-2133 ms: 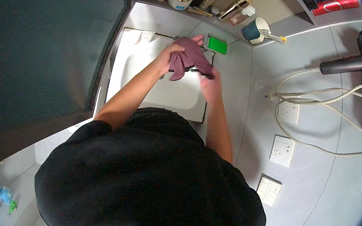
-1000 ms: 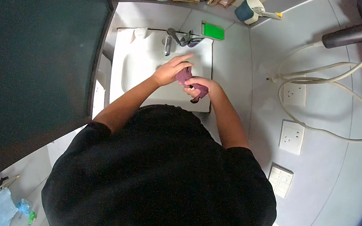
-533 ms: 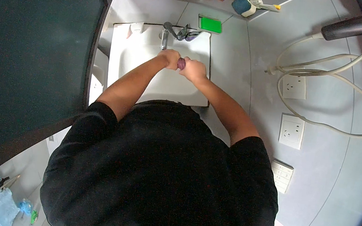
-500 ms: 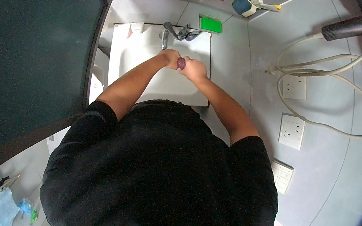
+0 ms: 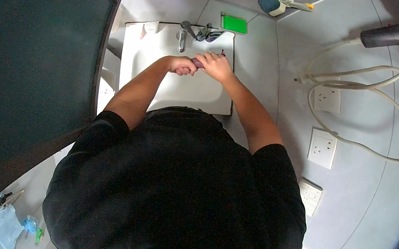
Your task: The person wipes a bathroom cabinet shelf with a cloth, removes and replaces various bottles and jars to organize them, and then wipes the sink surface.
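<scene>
Both my hands are closed around a twisted purple cloth [image 5: 197, 63], held over the white sink [image 5: 140, 79]. My left hand [image 5: 182, 65] grips one end and my right hand [image 5: 215, 66] the other. A short stretch of cloth shows between the fists, and a dark tip pokes out above the right one. Most of it is hidden by my fingers. Just beyond the hands is the chrome faucet [image 5: 182, 41], with a dark crumpled item [image 5: 202, 33] beside it on the sink's back rim.
A green soap bar [image 5: 234, 24] lies in a holder behind the sink. Jars and a blue-and-white cup [image 5: 271, 3] stand on the back shelf. On the right wall hang a black hair dryer [image 5: 387, 37] and looped white cable [image 5: 350, 86]. A dark panel [image 5: 41, 63] borders the left.
My left hand has shifted slightly left and down, and the right hand has rolled over the cloth. The cloth now slants between the fists, with a tip showing past my right hand.
</scene>
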`<state>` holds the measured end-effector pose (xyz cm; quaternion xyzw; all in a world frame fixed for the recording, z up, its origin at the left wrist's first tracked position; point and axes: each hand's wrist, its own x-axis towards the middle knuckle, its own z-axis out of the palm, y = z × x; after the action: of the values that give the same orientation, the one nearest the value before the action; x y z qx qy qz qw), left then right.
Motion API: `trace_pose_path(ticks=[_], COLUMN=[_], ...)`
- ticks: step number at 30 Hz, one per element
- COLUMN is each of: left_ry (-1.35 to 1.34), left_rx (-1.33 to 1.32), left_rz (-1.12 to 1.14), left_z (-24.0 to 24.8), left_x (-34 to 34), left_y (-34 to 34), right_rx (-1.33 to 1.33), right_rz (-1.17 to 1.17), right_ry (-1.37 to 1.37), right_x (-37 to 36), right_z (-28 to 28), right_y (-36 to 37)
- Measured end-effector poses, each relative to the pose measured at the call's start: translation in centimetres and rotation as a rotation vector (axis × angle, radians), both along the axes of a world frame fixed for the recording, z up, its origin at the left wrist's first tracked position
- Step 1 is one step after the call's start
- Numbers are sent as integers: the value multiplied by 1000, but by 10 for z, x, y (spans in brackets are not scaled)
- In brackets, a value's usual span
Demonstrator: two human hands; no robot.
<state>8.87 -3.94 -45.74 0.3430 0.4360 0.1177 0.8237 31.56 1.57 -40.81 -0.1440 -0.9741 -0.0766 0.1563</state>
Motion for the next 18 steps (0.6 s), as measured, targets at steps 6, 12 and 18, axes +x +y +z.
trace_pose_path(ticks=[6, 12, 18], left_ry=[447, 821, 972], left_rx=[378, 1253, 1851], left_rz=[-73, -13, -112], left_z=[4, 33, 35], left_x=[17, 45, 42], left_y=[-8, -39, -27], right_rx=[-496, -1965, -2742], right_rz=[-436, -767, -600], right_ry=[-57, 364, 191], right_x=[5, 40, 38], right_z=[-12, -48, -17], right_y=[-28, -12, -25])
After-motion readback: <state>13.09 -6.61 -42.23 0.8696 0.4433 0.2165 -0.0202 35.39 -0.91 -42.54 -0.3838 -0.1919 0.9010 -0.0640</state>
